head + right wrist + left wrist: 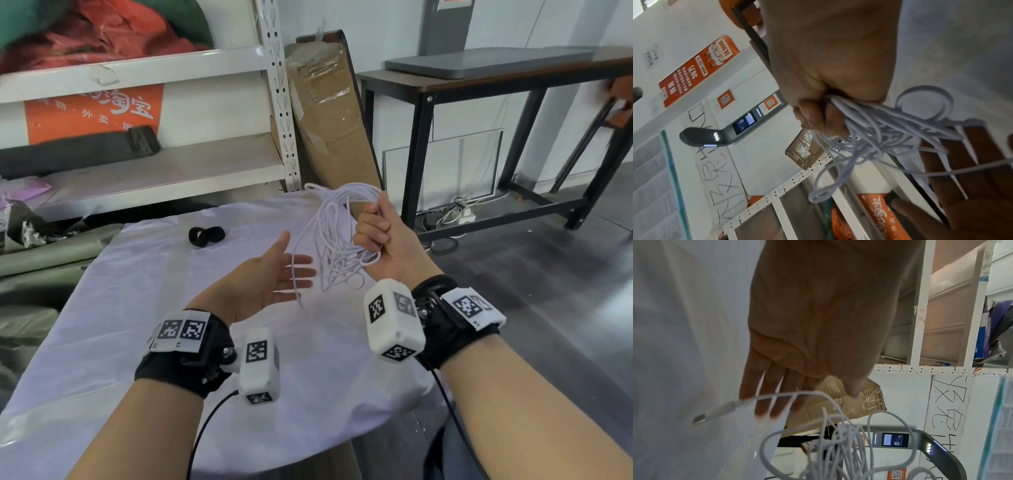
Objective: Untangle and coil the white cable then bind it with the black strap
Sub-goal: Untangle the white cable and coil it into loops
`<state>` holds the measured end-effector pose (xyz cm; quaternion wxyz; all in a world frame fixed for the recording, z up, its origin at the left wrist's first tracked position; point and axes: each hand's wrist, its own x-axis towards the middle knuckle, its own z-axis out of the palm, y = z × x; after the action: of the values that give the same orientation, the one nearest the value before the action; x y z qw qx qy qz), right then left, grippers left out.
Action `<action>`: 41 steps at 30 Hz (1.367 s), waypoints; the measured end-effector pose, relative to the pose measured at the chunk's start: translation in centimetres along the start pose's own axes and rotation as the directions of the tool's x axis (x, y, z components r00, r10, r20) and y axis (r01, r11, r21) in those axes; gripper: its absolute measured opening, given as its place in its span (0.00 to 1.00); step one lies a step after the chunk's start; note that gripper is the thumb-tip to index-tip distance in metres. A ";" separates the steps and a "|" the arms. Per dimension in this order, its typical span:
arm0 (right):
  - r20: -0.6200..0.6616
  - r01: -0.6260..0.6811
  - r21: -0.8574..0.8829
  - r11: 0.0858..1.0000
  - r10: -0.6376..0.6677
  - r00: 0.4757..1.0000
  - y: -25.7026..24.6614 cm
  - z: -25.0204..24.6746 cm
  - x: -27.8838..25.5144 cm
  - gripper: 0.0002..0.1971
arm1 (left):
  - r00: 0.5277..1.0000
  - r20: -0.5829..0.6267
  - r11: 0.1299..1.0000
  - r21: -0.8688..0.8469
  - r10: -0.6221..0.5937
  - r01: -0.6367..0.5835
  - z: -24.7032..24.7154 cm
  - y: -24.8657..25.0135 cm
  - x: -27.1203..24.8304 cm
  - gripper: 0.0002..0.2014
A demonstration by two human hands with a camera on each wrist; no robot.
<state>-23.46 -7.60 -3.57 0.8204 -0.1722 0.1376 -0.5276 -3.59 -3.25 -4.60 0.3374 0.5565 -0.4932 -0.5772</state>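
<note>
- Head view: the right hand point(376, 236) is clenched around a loose bundle of white cable point(337, 236), held up above the counter point(137, 308) at about 1 o'clock from the picture's middle; the loops hang with their long axis running from 12 down to 6 o'clock
- The left hand point(270, 281) has its fingers released and straight, palm turned to the bundle, at 9 o'clock of it; one free strand trails down across the fingertips, its plug end pointing to 6 o'clock
- The black strap point(206, 236) lies on the counter, well apart from both hands, at 10 o'clock of the left hand
- Left wrist view: open palm, nothing gripped; the cable's plug point(715, 412) passes in front of the fingers point(764, 402), pointing to 8 o'clock; touching or not, I cannot tell
- Right wrist view: fingers point(813, 116) curled tight on the gathered strands, loops point(890, 134) spilling toward 4 o'clock
- Judgement: the cable looks light, soft and springy, likely to slip and re-tangle; best taken near the free plug end and drawn out strand by strand
</note>
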 end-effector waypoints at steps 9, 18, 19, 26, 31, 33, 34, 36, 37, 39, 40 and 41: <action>0.045 -0.136 -0.570 0.811 0.196 0.980 1.8 1.0 -0.8 0.18 | 0.917 -0.244 0.949 0.060 0.315 -0.310 0.6 2.1 -0.4 0.37; 0.156 -0.165 -0.570 0.805 0.303 0.940 1.7 1.4 -1.5 0.21 | 0.973 0.073 0.974 0.052 0.218 -0.222 -0.1 0.6 -0.5 0.23; 0.164 -0.163 -0.550 0.819 0.297 0.941 1.6 1.5 -1.5 0.21 | 0.977 0.043 0.976 0.038 0.211 -0.213 -0.1 0.5 -0.5 0.18; 0.176 -0.101 -0.485 0.868 0.210 0.962 1.6 1.3 -1.1 0.22 | 0.960 -0.050 0.861 -0.430 0.276 -0.270 1.0 1.4 -0.6 0.09; 0.082 -0.041 -0.514 0.856 0.097 0.992 1.6 0.9 -0.8 0.19 | 0.960 0.023 0.794 -0.567 0.280 -0.218 0.8 1.6 -1.1 0.08; 0.044 -0.040 -0.506 0.862 0.072 0.996 1.6 0.7 -0.7 0.19 | 0.958 0.129 0.782 -0.610 0.257 -0.127 0.7 1.5 -1.3 0.07; 0.031 -0.048 -0.502 0.864 0.073 0.997 1.7 0.7 -0.7 0.19 | 0.956 0.166 0.809 -0.579 0.241 -0.103 0.7 1.5 -1.4 0.08; 0.005 -0.072 -0.500 0.863 0.087 0.996 2.0 0.8 -0.7 0.18 | 0.964 0.167 0.888 -0.445 0.207 -0.114 0.8 1.7 -1.5 0.06; -0.010 -0.081 -0.500 0.862 0.088 0.996 2.1 0.8 -0.6 0.18 | 0.969 0.146 0.908 -0.398 0.201 -0.129 0.9 1.8 -1.5 0.05; -0.040 -0.085 -0.510 0.856 0.075 0.996 2.1 0.7 -0.5 0.17 | 0.973 0.109 0.911 -0.386 0.203 -0.147 0.9 2.2 -1.7 0.09; -0.052 -0.085 -0.520 0.850 0.068 0.996 2.0 0.7 -0.5 0.15 | 0.972 0.093 0.899 -0.407 0.216 -0.161 0.8 2.3 -1.8 0.10; -0.057 -0.086 -0.537 0.840 0.065 0.996 2.0 0.6 -0.4 0.13 | 0.970 0.073 0.883 -0.435 0.230 -0.177 0.7 2.4 -1.9 0.10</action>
<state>-21.77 -6.35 -3.82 0.7567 -0.3802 0.3016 -0.4381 -4.38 -2.01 -1.86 0.4786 0.3781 -0.4309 -0.6650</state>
